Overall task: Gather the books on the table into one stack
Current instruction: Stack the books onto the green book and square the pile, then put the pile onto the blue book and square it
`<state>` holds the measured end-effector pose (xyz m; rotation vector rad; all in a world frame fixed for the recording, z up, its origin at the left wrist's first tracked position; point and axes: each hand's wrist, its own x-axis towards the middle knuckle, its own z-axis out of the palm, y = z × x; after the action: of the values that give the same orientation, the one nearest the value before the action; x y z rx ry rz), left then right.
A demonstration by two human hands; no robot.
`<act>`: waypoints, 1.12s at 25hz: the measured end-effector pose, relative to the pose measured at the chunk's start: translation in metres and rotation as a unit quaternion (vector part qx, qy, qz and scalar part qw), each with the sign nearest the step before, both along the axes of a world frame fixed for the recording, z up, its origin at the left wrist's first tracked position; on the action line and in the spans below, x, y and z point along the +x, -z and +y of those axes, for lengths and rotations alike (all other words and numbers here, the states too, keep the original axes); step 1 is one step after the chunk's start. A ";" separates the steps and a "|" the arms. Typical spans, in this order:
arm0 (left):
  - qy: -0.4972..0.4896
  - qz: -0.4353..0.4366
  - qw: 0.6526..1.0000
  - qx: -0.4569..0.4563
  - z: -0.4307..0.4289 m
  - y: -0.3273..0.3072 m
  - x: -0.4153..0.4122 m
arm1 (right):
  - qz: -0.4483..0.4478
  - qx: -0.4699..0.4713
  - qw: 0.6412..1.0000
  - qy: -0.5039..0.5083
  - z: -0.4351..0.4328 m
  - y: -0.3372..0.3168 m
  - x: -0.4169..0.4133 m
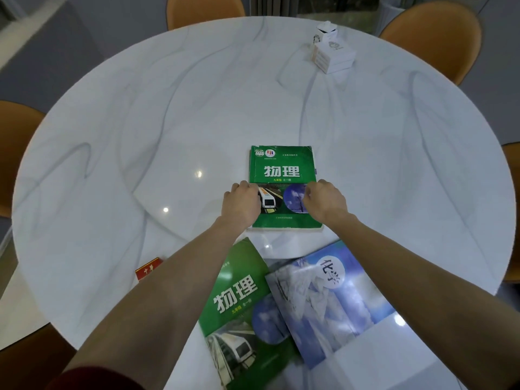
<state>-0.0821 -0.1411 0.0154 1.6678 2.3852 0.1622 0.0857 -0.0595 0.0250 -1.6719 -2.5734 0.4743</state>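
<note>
While far green book (282, 170) lies flat, left hand (242, 205), right hand (326, 202) grip its side edges

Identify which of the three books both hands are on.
The far green physics book, square to the viewer; left hand and right hand rest on its sides. The near green book and blue book lie untouched.

Both forearms are bare from wrist to well past mid-arm. The left hand (241, 205) and right hand (326, 203) carry no rings, watch or gloves that can be made out. A dark red sleeve (95, 379) shows on the left arm only, bunched up near the elbow. The right arm leaves the frame uncovered.
</note>
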 end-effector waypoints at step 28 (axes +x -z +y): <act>0.230 -0.009 0.970 -0.077 -0.057 0.043 0.122 | 0.191 -0.178 0.845 0.467 -0.214 0.082 0.158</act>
<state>0.0395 -0.1980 -0.0274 2.0675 1.8738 -0.0850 0.2440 -0.2734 -0.0566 -2.3456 -1.2014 1.0654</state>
